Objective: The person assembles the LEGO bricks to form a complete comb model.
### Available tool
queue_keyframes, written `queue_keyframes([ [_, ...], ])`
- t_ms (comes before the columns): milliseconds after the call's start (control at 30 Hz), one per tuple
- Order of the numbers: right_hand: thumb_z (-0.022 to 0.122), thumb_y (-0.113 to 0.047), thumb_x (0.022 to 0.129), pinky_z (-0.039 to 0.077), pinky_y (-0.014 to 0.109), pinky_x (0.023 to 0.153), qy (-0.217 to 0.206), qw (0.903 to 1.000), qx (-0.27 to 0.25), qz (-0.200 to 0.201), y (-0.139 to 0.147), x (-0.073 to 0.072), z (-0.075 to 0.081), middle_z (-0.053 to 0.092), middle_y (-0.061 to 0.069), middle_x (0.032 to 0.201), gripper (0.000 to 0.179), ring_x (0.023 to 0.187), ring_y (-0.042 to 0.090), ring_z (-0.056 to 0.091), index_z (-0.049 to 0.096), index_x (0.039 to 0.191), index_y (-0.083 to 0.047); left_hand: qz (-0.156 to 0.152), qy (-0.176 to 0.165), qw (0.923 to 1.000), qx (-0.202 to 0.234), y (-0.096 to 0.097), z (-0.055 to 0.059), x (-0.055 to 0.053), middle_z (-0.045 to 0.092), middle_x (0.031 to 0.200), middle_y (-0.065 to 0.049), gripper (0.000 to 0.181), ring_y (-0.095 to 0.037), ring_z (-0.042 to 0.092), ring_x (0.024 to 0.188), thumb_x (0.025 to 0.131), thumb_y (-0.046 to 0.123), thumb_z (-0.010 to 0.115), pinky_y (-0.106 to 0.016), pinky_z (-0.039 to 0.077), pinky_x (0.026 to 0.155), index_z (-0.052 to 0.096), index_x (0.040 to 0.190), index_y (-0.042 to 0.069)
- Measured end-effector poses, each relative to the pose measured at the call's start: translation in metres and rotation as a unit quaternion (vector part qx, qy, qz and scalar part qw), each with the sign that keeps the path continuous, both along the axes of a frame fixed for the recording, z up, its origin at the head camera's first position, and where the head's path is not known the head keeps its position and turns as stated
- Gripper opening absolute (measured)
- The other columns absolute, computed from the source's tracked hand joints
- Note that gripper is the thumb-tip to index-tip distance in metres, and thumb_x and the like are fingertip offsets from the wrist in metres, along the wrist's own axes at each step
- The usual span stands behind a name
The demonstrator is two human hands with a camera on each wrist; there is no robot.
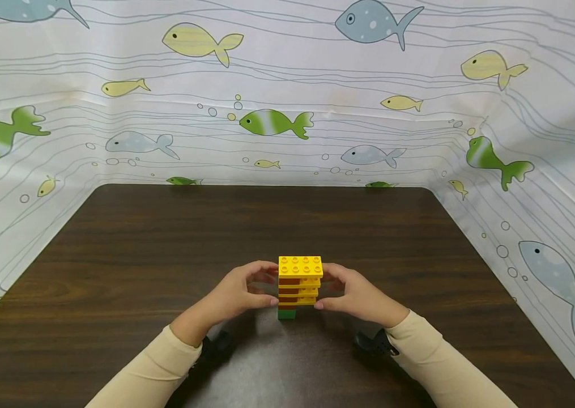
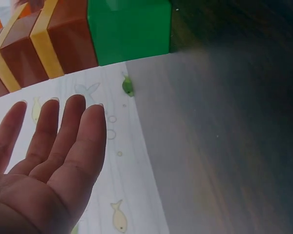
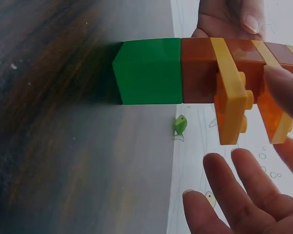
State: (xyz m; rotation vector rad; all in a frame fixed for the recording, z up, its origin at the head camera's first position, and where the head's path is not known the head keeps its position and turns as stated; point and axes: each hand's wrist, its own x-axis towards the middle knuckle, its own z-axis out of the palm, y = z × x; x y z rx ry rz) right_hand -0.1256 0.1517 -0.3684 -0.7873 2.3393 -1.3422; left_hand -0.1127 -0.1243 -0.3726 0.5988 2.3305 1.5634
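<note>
A toy-brick tower stands upright between the two hands. Its base is a green brick (image 1: 286, 313); above it brown bricks (image 3: 199, 70) alternate with yellow plates (image 3: 230, 109) that jut out to the right. A studded yellow plate (image 1: 300, 266) tops it. On the tower's left is my left hand (image 1: 238, 290), its thumb close to the side; the left wrist view shows its other fingers extended, apart from the bricks. My right hand (image 1: 361, 292) is on the right side, fingers loosely spread. Its thumb (image 3: 283, 90) overlaps a jutting plate; whether it touches cannot be told.
The tower stands on a dark wood-grain table (image 1: 165, 226). A white sheet (image 1: 287, 73) printed with fish and wavy lines rises behind the table and along both sides. Dark bands (image 1: 376, 344) are worn at the wrists.
</note>
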Motion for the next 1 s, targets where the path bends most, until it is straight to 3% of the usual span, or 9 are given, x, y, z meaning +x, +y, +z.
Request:
queue_keyframes([
  [233,0.073,-0.014,0.086,0.05,0.042,0.09,0.002,0.9999,0.014,0.008,-0.002,0.001,-0.003,0.058,0.009,0.124,0.055,0.113,0.029,0.057,0.05,0.136,-0.006,-0.016,-0.001,0.9999,0.0,0.003,-0.004,-0.001,0.058,0.123,-0.017,0.057,-0.034,0.056,0.113,0.085,0.014,0.074,-0.047,0.049,0.091,0.049,0.133,-0.003],
  [467,0.071,-0.009,0.087,0.053,0.034,0.085,0.011,0.9998,0.012,0.015,-0.006,0.002,-0.003,0.058,0.01,0.122,0.051,0.109,0.028,0.058,0.051,0.134,-0.005,-0.022,-0.005,0.9998,0.002,0.008,-0.007,-0.001,0.059,0.122,-0.015,0.052,-0.034,0.056,0.113,0.085,0.012,0.074,-0.047,0.049,0.09,0.052,0.131,0.0],
  [800,0.07,-0.008,0.087,0.053,0.031,0.084,0.012,0.9999,0.008,0.007,-0.007,0.003,-0.003,0.059,0.012,0.12,0.047,0.106,0.028,0.061,0.053,0.131,-0.003,-0.015,0.004,0.9999,0.001,0.012,-0.009,0.001,0.061,0.117,-0.016,0.041,-0.035,0.059,0.109,0.086,0.008,0.072,-0.035,0.054,0.078,0.057,0.124,0.0],
  [1000,0.069,-0.007,0.088,0.054,0.035,0.084,0.007,0.9999,0.01,0.0,-0.008,0.001,-0.004,0.06,0.013,0.12,0.045,0.105,0.029,0.063,0.054,0.13,-0.002,-0.011,0.009,0.9999,-0.003,0.012,-0.009,0.0,0.061,0.116,-0.014,0.04,-0.034,0.06,0.108,0.087,0.01,0.072,-0.037,0.053,0.08,0.058,0.124,0.001],
])
